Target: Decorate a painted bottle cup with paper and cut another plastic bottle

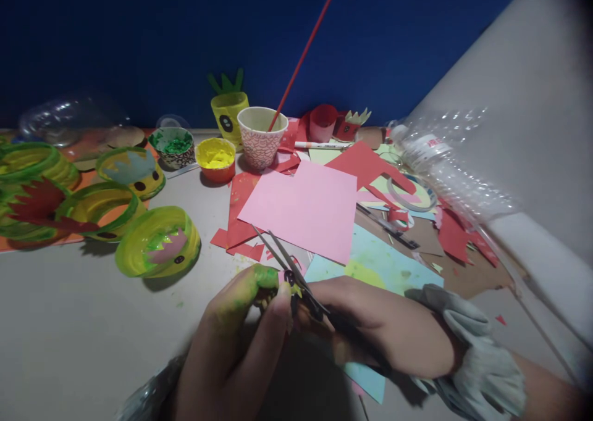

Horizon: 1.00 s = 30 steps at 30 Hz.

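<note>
Scissors [283,262], lower centre of frame, blades parted and pointing up-left. The handles are hidden inside the right hand [380,331], which is closed around them.

Left hand [234,341], lower centre, fingertips smeared green, pinched shut on a scrap [273,294] held at the blade pivot. It is too small and blurred to identify beyond thin, yellowish and dark.

Handling, as judged: the scrap is light and limp, apt to bend or slip in paint-wet fingers, and is best pinched close beside the cut. The scissors are stiff and sharp-tipped, to be held by the loops only.

Centre: pink sheet [301,208] lying over red offcuts.

Upper centre: patterned paper cup [262,138] holding a red stick [306,50], with a yellow paint pot [215,158] and a green paint pot [173,146] to its left.

Right: clear plastic bottle [456,174]. Its white label [424,149] bears red print, unreadable. No other writing is legible.
</note>
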Motion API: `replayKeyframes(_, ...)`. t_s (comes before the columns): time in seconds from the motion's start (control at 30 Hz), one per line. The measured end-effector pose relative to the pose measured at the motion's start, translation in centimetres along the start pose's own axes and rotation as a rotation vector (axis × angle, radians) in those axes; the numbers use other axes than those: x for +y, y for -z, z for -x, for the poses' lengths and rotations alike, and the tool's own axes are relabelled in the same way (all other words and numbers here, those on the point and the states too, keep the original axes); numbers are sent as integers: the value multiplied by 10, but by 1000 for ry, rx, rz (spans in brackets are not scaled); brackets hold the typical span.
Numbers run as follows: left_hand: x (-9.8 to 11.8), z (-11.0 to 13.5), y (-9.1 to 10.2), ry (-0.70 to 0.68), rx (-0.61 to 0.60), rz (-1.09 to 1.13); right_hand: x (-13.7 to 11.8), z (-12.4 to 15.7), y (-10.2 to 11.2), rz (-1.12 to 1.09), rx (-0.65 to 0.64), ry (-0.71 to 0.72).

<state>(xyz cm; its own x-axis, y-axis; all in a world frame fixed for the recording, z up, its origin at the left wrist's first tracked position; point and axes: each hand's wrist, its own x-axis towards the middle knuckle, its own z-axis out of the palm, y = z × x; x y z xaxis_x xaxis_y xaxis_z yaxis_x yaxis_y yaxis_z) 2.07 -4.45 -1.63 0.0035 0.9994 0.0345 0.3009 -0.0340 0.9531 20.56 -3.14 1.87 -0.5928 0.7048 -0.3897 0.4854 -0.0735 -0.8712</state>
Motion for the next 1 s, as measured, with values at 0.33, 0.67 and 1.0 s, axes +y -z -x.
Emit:
replayKeyframes(0.33,0,-8,6,-102,-107,13,0,0,0,-4,6,30)
replayKeyframes(0.67,-3,-8,8,-126,-94,-23,-1,0,0,-6,8,23)
replayKeyframes(1.0,-5,-9,9,-136,-118,-30,-1,0,0,15,4,7)
